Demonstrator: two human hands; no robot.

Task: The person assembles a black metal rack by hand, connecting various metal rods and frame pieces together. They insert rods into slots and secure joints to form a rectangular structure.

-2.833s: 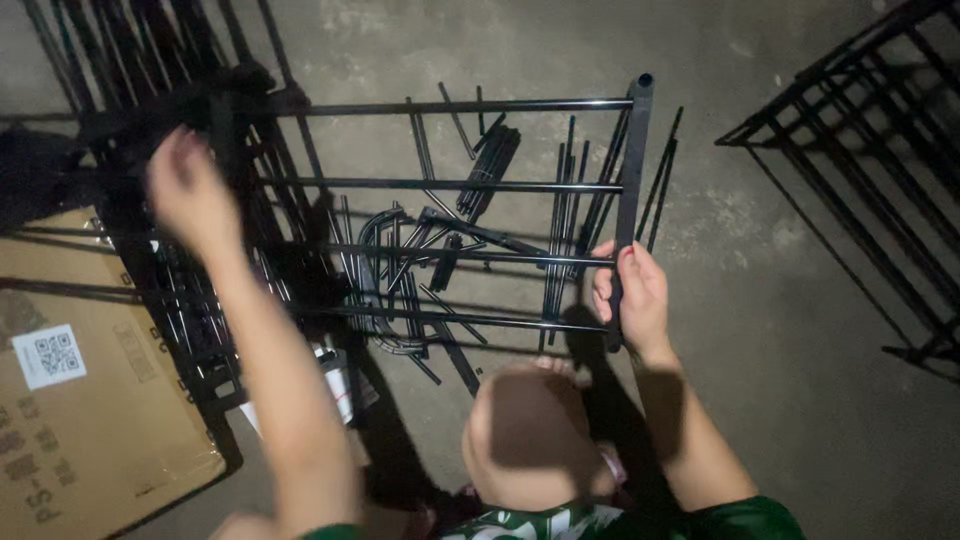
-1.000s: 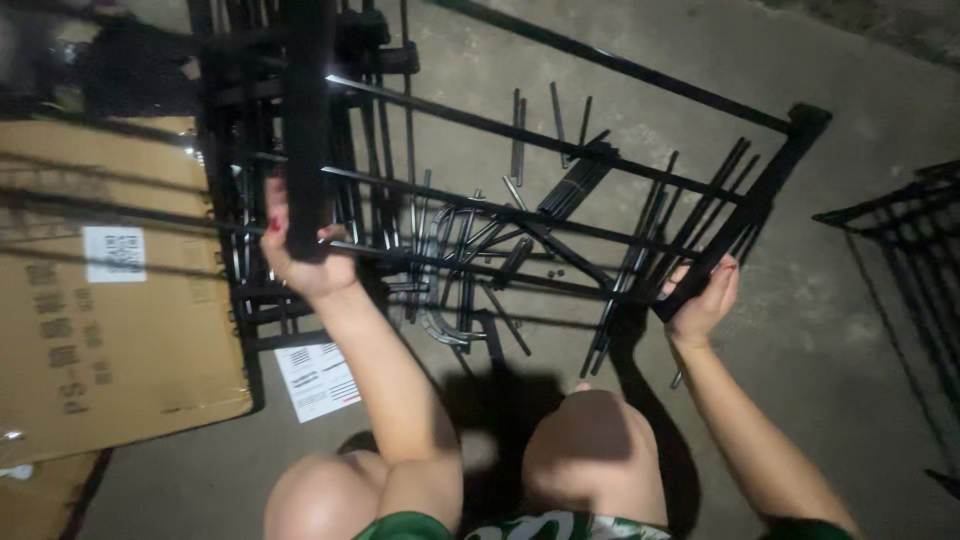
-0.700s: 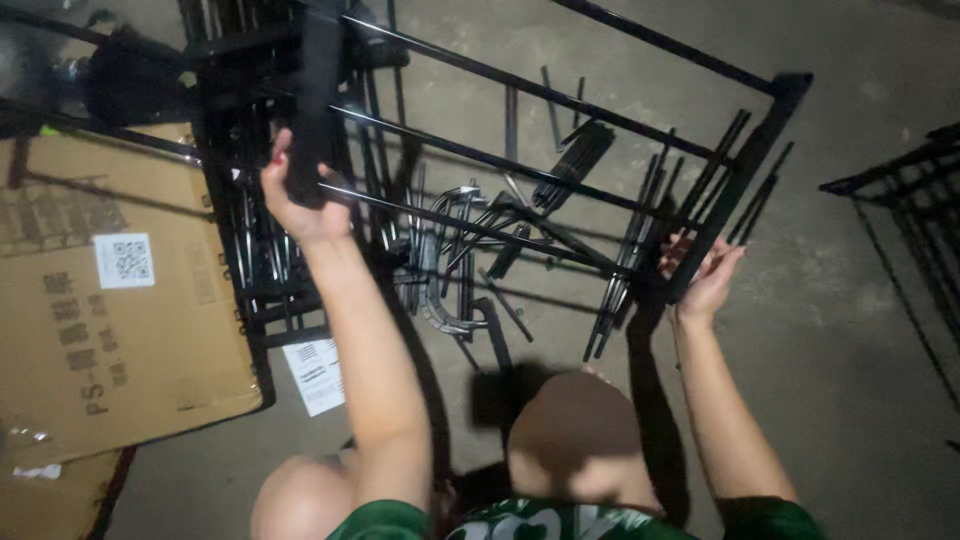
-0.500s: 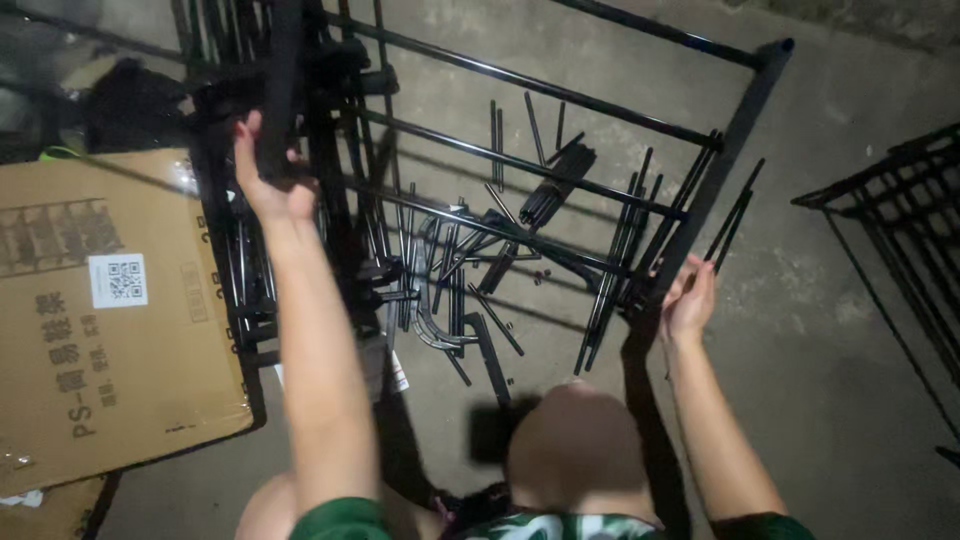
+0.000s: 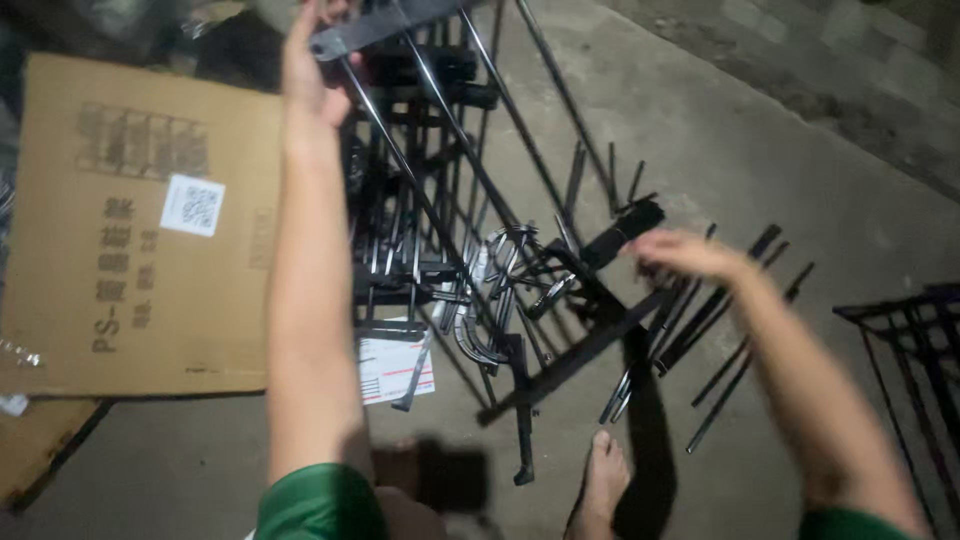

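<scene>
Nearest the camera, a bare foot (image 5: 603, 480) stands on the concrete floor (image 5: 800, 130), with green sleeves at the bottom edge. Just ahead of the foot lies the low end of a black metal frame (image 5: 560, 365), a rack side of thin rods welded between two flat bars. Its lower bar runs along the floor from near the foot out toward the right; its rods climb away and to the left, so the long axis tilts from low right up to high left.

The right hand (image 5: 685, 255) hovers just above the right end of that lower bar, blurred, fingers loosely curled and apart; it seems to grip nothing, though the blur leaves this uncertain. It is the nearer hand to the low end.

The left arm is stretched straight out and up, and the left hand (image 5: 308, 60) is closed around the upper bar (image 5: 385, 25) at the top of the picture, holding that end high.

Under the frame lie loose black rods (image 5: 720, 330) and curved hooks (image 5: 475, 335), and a white leaflet (image 5: 393, 365). To the left lies a flattened cardboard box (image 5: 140, 220); at the right edge stands another black rack (image 5: 915, 340).
</scene>
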